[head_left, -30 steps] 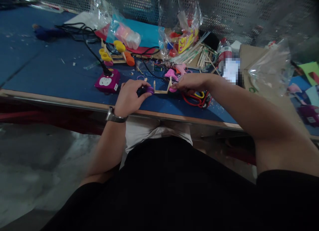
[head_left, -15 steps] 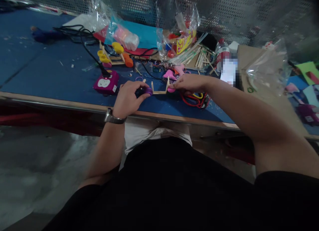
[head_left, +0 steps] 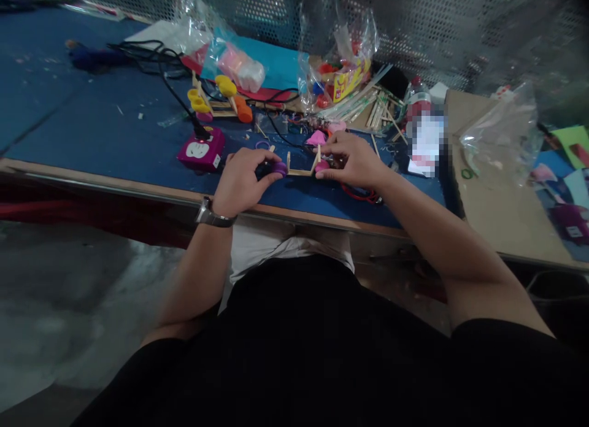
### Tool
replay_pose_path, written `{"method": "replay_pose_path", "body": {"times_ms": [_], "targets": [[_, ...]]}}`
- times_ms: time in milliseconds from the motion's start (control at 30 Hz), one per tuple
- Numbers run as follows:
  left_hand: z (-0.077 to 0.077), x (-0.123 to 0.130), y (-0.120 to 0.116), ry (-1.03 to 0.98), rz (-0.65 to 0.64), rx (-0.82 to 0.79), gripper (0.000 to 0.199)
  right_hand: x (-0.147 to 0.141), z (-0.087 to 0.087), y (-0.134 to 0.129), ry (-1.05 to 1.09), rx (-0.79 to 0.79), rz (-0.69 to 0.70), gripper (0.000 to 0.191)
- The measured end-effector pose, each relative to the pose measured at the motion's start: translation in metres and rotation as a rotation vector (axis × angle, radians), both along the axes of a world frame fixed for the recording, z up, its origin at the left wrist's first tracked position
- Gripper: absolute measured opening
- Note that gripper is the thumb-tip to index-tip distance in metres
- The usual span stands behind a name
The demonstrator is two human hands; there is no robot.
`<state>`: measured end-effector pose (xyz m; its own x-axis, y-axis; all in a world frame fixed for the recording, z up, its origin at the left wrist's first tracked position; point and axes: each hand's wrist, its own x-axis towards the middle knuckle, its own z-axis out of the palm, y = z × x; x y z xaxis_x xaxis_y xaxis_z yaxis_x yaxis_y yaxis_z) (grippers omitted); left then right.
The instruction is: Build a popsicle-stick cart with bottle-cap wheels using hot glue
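Observation:
Near the table's front edge stands a small frame of wooden sticks (head_left: pixel 301 172), with one upright at each end. My left hand (head_left: pixel 246 176) has thumb and fingers closed on a purple disc (head_left: pixel 278 168) at the frame's left end. At the opposite end, my right hand (head_left: pixel 352 161) pinches a pink disc (head_left: pixel 321 165) beside the tilted upright stick. A pink piece (head_left: pixel 316 138) lies just behind the frame. Under and beside my right hand is a red cable (head_left: pixel 359 194), partly covered.
A magenta box (head_left: pixel 201 150) with a black cord stands left of my left hand. Behind are a stick model with yellow discs (head_left: pixel 197 100), loose sticks (head_left: pixel 380 111), plastic bags and a bottle (head_left: pixel 418 99). Cardboard (head_left: pixel 492 200) lies to the right.
My right hand has turned, its thumb now at the front of the pink disc and its fingers at the stick. The view has shifted slightly, and my left hand keeps its grip.

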<state>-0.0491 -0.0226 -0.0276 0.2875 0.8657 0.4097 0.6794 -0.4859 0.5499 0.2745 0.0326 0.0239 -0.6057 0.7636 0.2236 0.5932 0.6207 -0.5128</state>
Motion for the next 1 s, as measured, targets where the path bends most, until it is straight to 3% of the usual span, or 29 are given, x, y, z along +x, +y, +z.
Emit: {"method": "replay_pose_path", "body": {"times_ms": [367, 500, 600, 833, 933, 1000], "targets": [[0.001, -0.001, -0.001, 0.020, 0.013, -0.010, 0.026, -0.007, -0.018, 0.004, 0.087, 0.066, 0.015, 0.031], [0.002, -0.001, -0.001, 0.024, 0.010, 0.003, 0.026, -0.007, -0.016, 0.002, 0.051, 0.069, -0.008, 0.035], [0.003, -0.001, -0.003, 0.036, 0.013, 0.010, 0.029, -0.003, -0.012, -0.002, 0.061, 0.051, 0.014, 0.051], [0.018, 0.004, -0.008, -0.078, -0.020, 0.052, 0.072, 0.002, -0.002, -0.011, 0.100, -0.088, -0.016, 0.054], [0.034, 0.015, -0.005, 0.000, -0.074, -0.005, 0.086, 0.002, 0.008, -0.013, 0.167, -0.285, -0.102, 0.047], [0.045, 0.025, 0.001, 0.040, -0.137, -0.042, 0.085, 0.002, 0.018, -0.013, 0.169, -0.445, -0.177, 0.041]]}}
